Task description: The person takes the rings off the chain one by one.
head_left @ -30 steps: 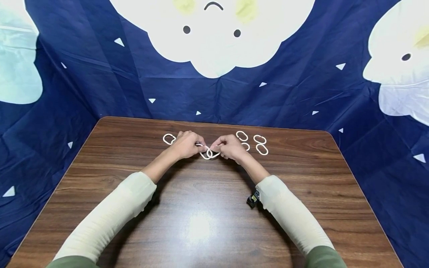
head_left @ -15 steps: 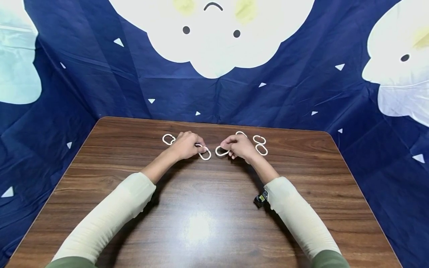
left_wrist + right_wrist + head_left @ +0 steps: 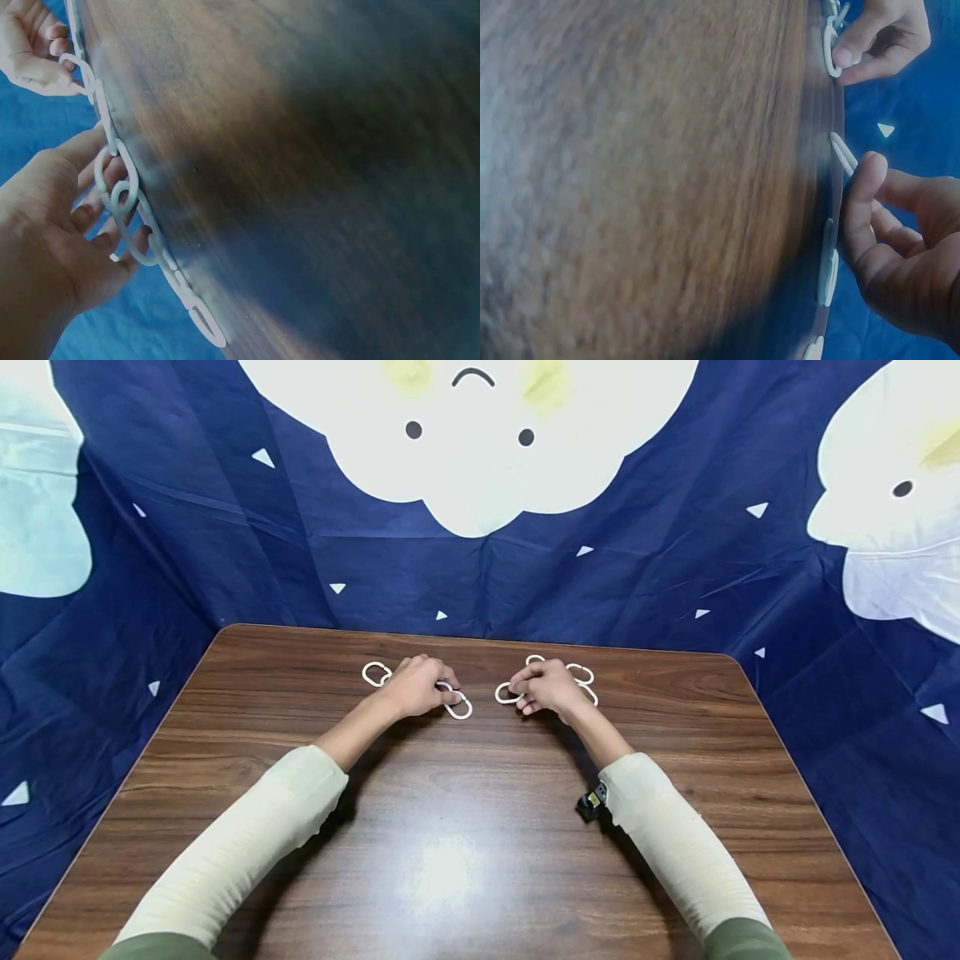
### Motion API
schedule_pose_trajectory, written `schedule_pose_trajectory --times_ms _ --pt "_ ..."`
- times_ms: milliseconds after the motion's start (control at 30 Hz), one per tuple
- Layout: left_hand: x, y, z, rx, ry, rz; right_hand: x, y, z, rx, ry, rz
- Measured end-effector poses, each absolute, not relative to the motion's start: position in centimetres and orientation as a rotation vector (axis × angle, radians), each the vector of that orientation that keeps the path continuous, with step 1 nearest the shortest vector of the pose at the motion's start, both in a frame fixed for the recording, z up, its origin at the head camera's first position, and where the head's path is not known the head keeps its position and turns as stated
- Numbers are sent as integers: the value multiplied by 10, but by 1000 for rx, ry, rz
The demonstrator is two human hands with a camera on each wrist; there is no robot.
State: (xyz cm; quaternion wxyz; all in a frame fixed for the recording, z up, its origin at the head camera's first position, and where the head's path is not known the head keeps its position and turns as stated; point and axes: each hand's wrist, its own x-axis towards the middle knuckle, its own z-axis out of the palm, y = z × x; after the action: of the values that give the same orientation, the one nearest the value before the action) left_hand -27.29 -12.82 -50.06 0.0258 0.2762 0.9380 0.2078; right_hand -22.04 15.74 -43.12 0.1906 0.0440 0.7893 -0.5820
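My left hand [image 3: 420,687] pinches a white oval chain link [image 3: 460,708] between thumb and index finger, near the far edge of the table. Beneath and beside that hand, several white links [image 3: 124,202] hook into one another as a chain, whose end link [image 3: 376,674] shows past the knuckles. To the right, my right hand [image 3: 551,685] pinches a single white link [image 3: 506,693] by one end. Bare tabletop separates the two held links in the head view. In the right wrist view, the right thumb [image 3: 866,187] covers part of its link [image 3: 843,154].
Loose white links [image 3: 581,673] lie just beyond and beside the right hand, which partly hides some. The brown wooden table [image 3: 450,793] reaches a blue cloth backdrop [image 3: 420,568] with cloud prints. A small black device [image 3: 590,802] sits at the right sleeve cuff.
The right hand has moved right with its link, which overlapped the left hand's link a second ago and is now apart from it. The left hand has stayed in place.
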Motion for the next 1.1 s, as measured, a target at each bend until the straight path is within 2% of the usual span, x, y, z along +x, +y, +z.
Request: schedule_pose_trajectory --times_ms 233,700,933,1033,1100 --pt "-264 -129 -488 860 2849 737 -224 158 -433 189 2214 -1673" --pt "-278 -137 -506 881 2906 864 -221 157 -427 166 2333 -1546" --pt "-283 -148 -511 737 3030 846 -223 156 -426 134 2504 -1346" --pt "-277 -149 -505 656 3052 861 -224 156 -427 116 2565 -1288" --pt "-262 -147 -486 608 3039 896 -224 156 -428 109 2605 -1258"
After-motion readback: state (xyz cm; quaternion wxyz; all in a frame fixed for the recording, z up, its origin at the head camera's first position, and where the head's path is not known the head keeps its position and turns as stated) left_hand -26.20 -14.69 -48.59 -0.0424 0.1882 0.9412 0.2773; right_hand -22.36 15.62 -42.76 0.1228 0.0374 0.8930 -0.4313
